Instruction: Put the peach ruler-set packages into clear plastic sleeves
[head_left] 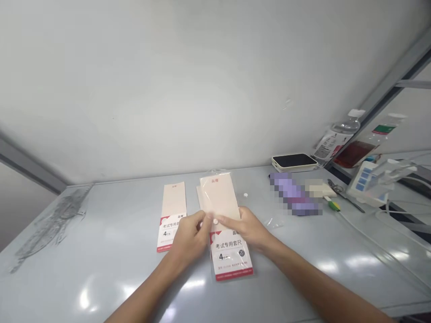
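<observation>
My left hand (188,237) and my right hand (244,226) meet over a ruler set packet (229,255) in a clear plastic sleeve, with a pale peach card and a red-and-white label. My left fingertips pinch the sleeve near its middle. My right forefinger stretches across the packet's upper part, and I cannot tell whether that hand grips it. A second ruler set packet (171,215) lies just left of my left hand. A small white round piece (245,195) sits beyond my right hand, and a scrap of clear plastic (272,222) lies to its right.
The pale grey table (101,251) has a dark smudged patch at the left. Towards the back right are a black-faced phone (294,162), a pixelated purple object (292,194), a cream pad (318,188), scissors (343,195), a plastic bottle (336,139), and a white device with cables (363,181).
</observation>
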`<state>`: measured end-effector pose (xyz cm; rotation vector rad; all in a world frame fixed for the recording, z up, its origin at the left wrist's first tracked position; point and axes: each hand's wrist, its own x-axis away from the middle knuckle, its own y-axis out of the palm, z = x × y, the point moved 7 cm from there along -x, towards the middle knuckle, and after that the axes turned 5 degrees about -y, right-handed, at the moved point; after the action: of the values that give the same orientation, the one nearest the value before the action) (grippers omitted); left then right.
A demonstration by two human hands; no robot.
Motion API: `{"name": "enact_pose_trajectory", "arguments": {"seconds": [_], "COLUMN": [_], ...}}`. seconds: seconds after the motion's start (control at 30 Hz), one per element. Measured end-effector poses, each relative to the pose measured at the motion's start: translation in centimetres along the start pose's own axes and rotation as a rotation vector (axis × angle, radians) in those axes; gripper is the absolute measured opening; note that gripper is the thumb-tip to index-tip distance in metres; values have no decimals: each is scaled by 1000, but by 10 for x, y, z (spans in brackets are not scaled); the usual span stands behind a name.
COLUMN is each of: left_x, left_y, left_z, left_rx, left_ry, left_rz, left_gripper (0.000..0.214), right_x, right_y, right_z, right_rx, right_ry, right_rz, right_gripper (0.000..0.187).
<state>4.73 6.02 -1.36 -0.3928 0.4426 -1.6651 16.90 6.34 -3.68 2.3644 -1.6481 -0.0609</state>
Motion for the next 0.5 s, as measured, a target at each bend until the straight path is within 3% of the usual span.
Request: {"name": "enact_pose_trajectory", "arguments": {"seconds": [0.1, 0.3, 0.5], "left_x": [1, 6, 2], "left_y": [-1, 5, 13], "left_z": [1, 12, 4], "left_rx": [174, 207, 493], "left_ry": [-40, 56, -91], "left_rz": [-67, -182, -227], "left_gripper": [34, 28, 27], "right_x": [0, 1, 6], "right_y": [-8, -10, -1], "right_z": [-3, -9, -15], "right_rx": [15, 56, 72], "right_ry": [2, -73, -151], "right_rz": [56, 103, 59], "right_gripper": [32, 25, 29]}}
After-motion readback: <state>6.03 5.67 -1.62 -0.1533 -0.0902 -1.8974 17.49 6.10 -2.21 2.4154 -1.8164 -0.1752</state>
